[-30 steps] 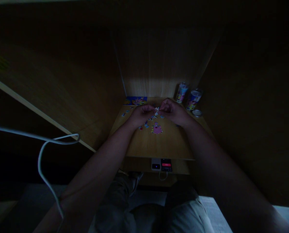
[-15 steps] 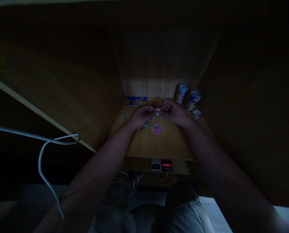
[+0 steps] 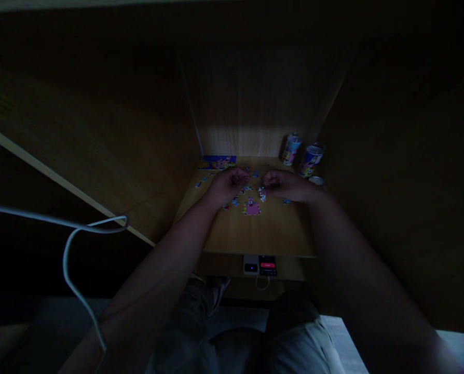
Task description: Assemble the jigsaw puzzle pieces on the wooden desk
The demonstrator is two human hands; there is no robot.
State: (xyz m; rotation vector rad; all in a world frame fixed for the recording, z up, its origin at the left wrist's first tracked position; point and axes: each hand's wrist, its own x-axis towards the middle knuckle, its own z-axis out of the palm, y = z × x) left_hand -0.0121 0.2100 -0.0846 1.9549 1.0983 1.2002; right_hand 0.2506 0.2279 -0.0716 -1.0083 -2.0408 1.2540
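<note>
Pinched in my right hand (image 3: 284,183) is a small light-coloured cluster of jigsaw puzzle pieces (image 3: 262,194), held just above the wooden shelf (image 3: 271,234). My left hand (image 3: 230,183) hovers over the loose pieces with thumb and fingers drawn together; whether anything is between them is too dark to see. Below the hands lies a joined pink section of jigsaw puzzle (image 3: 251,206). Several loose jigsaw puzzle pieces (image 3: 235,201) are scattered under and around my left hand, and another loose piece (image 3: 286,201) sits beneath my right wrist.
A colourful picture sheet (image 3: 218,162) lies at the back left. Two printed cans (image 3: 291,149) (image 3: 312,160) stand at the back right by a round lid (image 3: 316,180). A power bank (image 3: 251,264) and phone (image 3: 268,265) rest on a lower ledge. A white cable (image 3: 66,259) hangs at left.
My hands have moved apart. The right hand has come down and to the right with the light-coloured cluster, while the left has barely shifted.
</note>
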